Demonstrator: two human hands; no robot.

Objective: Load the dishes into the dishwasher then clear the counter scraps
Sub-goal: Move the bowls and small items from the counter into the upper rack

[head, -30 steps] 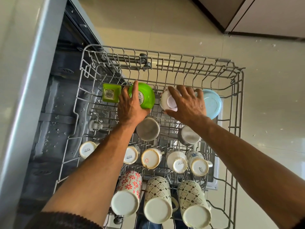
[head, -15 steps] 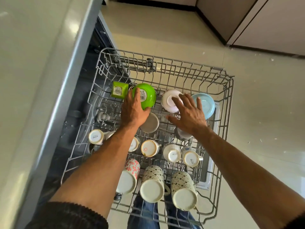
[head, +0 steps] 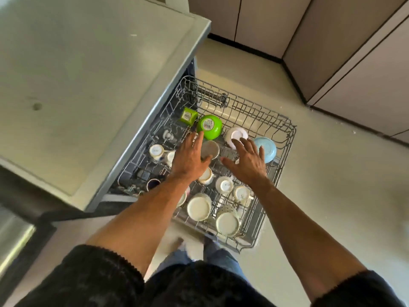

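- The left hand [head: 190,159] has come off the green bowl [head: 209,126], which it gripped a second ago; it now hovers just near of that bowl with fingers extended and loose, holding nothing; whether the fingertips brush the bowl's rim cannot be told
- The right hand [head: 247,161] has lifted away from the white bowl [head: 236,134], which it covered a second ago; its fingers are spread and released, above the rack's middle, with the fingertips close to that bowl
- The green bowl lies upside down at the far end of the pulled-out wire rack [head: 285,138], a barcode label on its base; a small green square cup [head: 188,116] sits just left of it; both are where they were before
- The white bowl and a pale blue bowl [head: 266,149] stand to the right in the same far row, unchanged
- A steel cup [head: 209,149] shows between the two hands; inverted white cups [head: 224,185] fill the middle row, and larger mugs [head: 199,207] the near row
- The view has pulled back and up since the earlier frames; the grey countertop [head: 88,96] now fills the left, the cream floor [head: 332,185] the right, and the person's dark sleeves and jeans show at the near edge
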